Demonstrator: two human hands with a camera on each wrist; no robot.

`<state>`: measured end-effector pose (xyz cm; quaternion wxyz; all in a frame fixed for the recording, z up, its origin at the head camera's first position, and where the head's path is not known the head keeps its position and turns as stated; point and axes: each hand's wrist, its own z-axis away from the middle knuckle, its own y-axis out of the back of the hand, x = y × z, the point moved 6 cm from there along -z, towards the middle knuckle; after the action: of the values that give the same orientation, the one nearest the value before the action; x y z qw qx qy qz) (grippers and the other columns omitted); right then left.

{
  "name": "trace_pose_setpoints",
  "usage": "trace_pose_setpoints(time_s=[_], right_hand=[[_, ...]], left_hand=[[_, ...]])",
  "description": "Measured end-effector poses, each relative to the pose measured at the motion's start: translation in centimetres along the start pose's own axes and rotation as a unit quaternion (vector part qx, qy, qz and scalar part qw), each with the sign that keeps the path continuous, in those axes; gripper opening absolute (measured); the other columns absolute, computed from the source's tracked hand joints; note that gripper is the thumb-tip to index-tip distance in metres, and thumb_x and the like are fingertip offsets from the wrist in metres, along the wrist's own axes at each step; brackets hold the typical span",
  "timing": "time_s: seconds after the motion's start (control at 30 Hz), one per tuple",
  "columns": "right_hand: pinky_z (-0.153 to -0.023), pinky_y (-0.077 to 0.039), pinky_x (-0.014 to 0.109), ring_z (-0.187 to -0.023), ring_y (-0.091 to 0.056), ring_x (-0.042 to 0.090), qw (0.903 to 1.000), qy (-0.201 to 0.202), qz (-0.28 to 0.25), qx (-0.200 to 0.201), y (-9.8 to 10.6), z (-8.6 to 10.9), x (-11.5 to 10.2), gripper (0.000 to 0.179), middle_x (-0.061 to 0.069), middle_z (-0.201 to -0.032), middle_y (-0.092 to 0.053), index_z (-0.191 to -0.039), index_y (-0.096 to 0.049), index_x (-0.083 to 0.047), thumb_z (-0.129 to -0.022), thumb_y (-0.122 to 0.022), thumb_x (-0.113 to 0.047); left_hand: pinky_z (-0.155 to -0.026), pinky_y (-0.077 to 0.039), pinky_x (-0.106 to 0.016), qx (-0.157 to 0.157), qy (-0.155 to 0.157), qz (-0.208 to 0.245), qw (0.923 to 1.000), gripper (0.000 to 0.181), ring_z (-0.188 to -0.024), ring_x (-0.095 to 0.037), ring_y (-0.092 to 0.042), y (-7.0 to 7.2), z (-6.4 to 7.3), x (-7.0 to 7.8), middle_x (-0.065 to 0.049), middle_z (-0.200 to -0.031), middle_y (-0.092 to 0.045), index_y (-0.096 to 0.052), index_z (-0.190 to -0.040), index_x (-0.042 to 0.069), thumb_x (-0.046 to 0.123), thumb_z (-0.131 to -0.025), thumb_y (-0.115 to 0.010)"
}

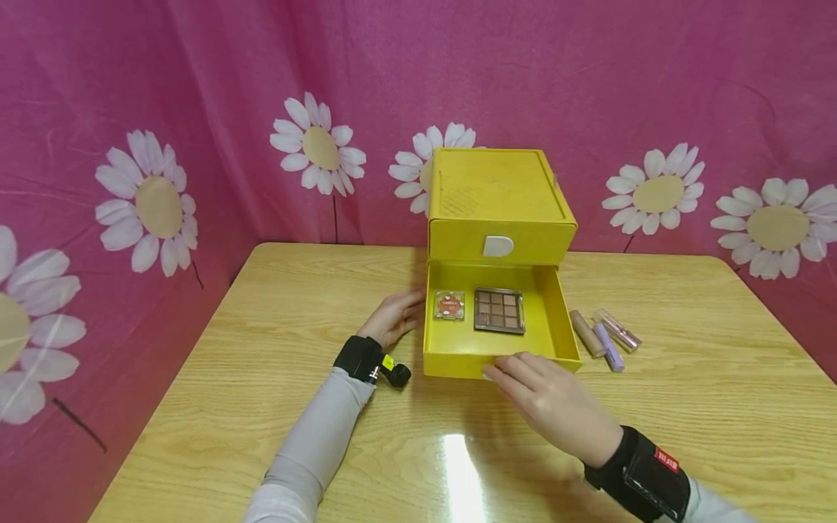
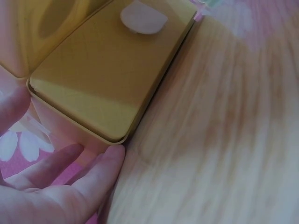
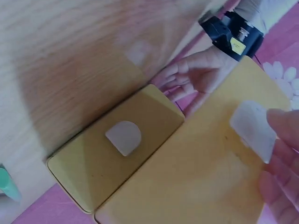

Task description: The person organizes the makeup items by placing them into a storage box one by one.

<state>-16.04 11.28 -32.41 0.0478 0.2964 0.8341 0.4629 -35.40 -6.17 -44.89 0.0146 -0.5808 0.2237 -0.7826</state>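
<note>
A yellow drawer cabinet (image 1: pixel 500 185) stands on the table with its middle drawer (image 1: pixel 502 367) pulled out. Inside lie a nine-pan eyeshadow palette (image 1: pixel 499 310) and a small square compact (image 1: pixel 449 306) with a red label. My right hand (image 1: pixel 556 399) is at the drawer's front, its fingertips over the rim; in the right wrist view, thumb and fingers pinch the edge of the white handle (image 3: pixel 252 128). My left hand (image 1: pixel 394 318) touches the cabinet's left side, fingers extended. Below the open drawer, the bottom drawer (image 2: pixel 100 74) is closed; the top drawer (image 1: pixel 458 242) is closed too.
Right of the cabinet lie a brown tube (image 1: pixel 587 334), a lilac tube (image 1: pixel 609 349) and a clear-capped lipstick (image 1: pixel 617 330). A pink curtain (image 1: pixel 523 73) with white daisies hangs behind the wooden table (image 1: pixel 275 319).
</note>
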Motion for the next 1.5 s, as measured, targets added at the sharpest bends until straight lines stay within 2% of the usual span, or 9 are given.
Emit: trace_pose_setpoints(time_s=[0.33, 0.6, 0.97, 1.03, 1.1, 1.17, 1.2, 1.23, 1.5], right_hand=[[-0.072, -0.052, 0.027, -0.085, -0.053, 0.019, 0.9999, -0.008, 0.007, 0.002, -1.0, 0.6, 0.0, 0.054, 0.009, -0.097, -0.058, -0.104, -0.065, 0.003, -0.102, -0.014, -0.015], [-0.071, -0.051, 0.024, -0.084, -0.052, 0.018, 0.9996, -0.024, -0.011, -0.014, -1.3, 0.6, 0.4, 0.055, 0.009, -0.098, -0.058, -0.104, -0.064, 0.002, -0.102, -0.014, -0.018], [-0.068, -0.052, 0.026, -0.081, -0.052, 0.017, 0.9986, -0.033, -0.039, 0.010, -1.0, -0.2, 1.3, 0.053, 0.007, -0.095, -0.058, -0.099, -0.065, 0.001, -0.101, -0.018, -0.022], [-0.069, -0.052, 0.026, -0.082, -0.053, 0.018, 0.9982, -0.036, -0.047, 0.011, -1.1, -0.4, 1.8, 0.030, 0.008, -0.096, -0.058, -0.099, -0.065, 0.002, -0.099, -0.038, -0.012], [-0.069, -0.053, 0.027, -0.082, -0.054, 0.019, 0.9976, -0.038, -0.055, 0.014, -1.2, -0.6, 2.3, 0.013, 0.009, -0.096, -0.058, -0.098, -0.064, 0.002, -0.088, -0.058, -0.001], [-0.069, -0.053, 0.028, -0.083, -0.054, 0.020, 0.9974, -0.038, -0.059, 0.018, -1.3, -0.8, 2.8, 0.029, 0.010, -0.096, -0.058, -0.098, -0.064, 0.003, -0.071, -0.070, 0.012], [-0.070, -0.053, 0.028, -0.083, -0.054, 0.020, 0.9972, -0.038, -0.061, 0.022, -1.4, -0.9, 3.0, 0.038, 0.010, -0.096, -0.058, -0.097, -0.064, 0.003, -0.062, -0.073, 0.016], [-0.069, -0.053, 0.029, -0.083, -0.054, 0.021, 0.9969, -0.041, -0.063, 0.024, -1.4, -1.0, 3.2, 0.040, 0.010, -0.095, -0.058, -0.097, -0.063, 0.003, -0.061, -0.074, 0.017], [-0.068, -0.054, 0.030, -0.084, -0.054, 0.020, 0.9953, -0.066, -0.067, 0.022, -2.4, -2.1, 5.3, 0.033, 0.009, -0.096, -0.058, -0.096, -0.064, 0.001, -0.067, -0.073, 0.013]], left_hand=[[-0.105, -0.033, -0.040, 0.003, 0.002, 0.000, 1.0000, 0.042, -0.129, -0.028, -0.035, 0.1, 0.0, 0.0, -0.017, -0.142, -0.035, -0.038, -0.134, -0.006, 0.013, -0.097, -0.043], [-0.107, -0.030, -0.041, -0.004, -0.004, -0.008, 0.9999, 0.043, -0.131, -0.029, -0.032, 0.0, 0.0, 0.1, -0.018, -0.144, -0.031, -0.035, -0.136, -0.006, 0.013, -0.098, -0.041], [-0.105, -0.034, -0.040, 0.005, 0.001, -0.003, 1.0000, 0.042, -0.128, -0.028, -0.036, 0.1, -0.1, -0.1, -0.017, -0.140, -0.037, -0.039, -0.134, -0.005, 0.014, -0.098, -0.043], [-0.104, -0.034, -0.040, 0.006, 0.003, 0.000, 1.0000, 0.041, -0.127, -0.028, -0.038, 0.1, -0.2, -0.1, -0.017, -0.140, -0.038, -0.039, -0.134, -0.005, 0.014, -0.098, -0.043], [-0.104, -0.035, -0.039, 0.004, 0.004, 0.002, 1.0000, 0.042, -0.126, -0.027, -0.038, 0.1, -0.2, -0.1, -0.017, -0.140, -0.037, -0.038, -0.135, -0.004, 0.014, -0.098, -0.043], [-0.104, -0.035, -0.039, 0.002, 0.003, 0.002, 1.0000, 0.041, -0.124, -0.027, -0.039, 0.1, -0.2, -0.2, -0.017, -0.140, -0.037, -0.038, -0.135, -0.005, 0.013, -0.098, -0.042], [-0.104, -0.036, -0.038, 0.000, 0.002, 0.000, 1.0000, 0.041, -0.124, -0.027, -0.040, 0.0, -0.1, -0.1, -0.018, -0.140, -0.037, -0.038, -0.135, -0.005, 0.012, -0.098, -0.041], [-0.104, -0.036, -0.038, -0.001, 0.002, 0.000, 1.0000, 0.041, -0.124, -0.027, -0.040, -0.1, -0.1, -0.1, -0.018, -0.140, -0.037, -0.038, -0.135, -0.006, 0.012, -0.098, -0.041], [-0.103, -0.036, -0.039, 0.006, 0.001, -0.004, 1.0000, 0.041, -0.125, -0.029, -0.040, 0.1, -0.1, -0.1, -0.019, -0.139, -0.038, -0.038, -0.135, -0.005, 0.013, -0.098, -0.041]])
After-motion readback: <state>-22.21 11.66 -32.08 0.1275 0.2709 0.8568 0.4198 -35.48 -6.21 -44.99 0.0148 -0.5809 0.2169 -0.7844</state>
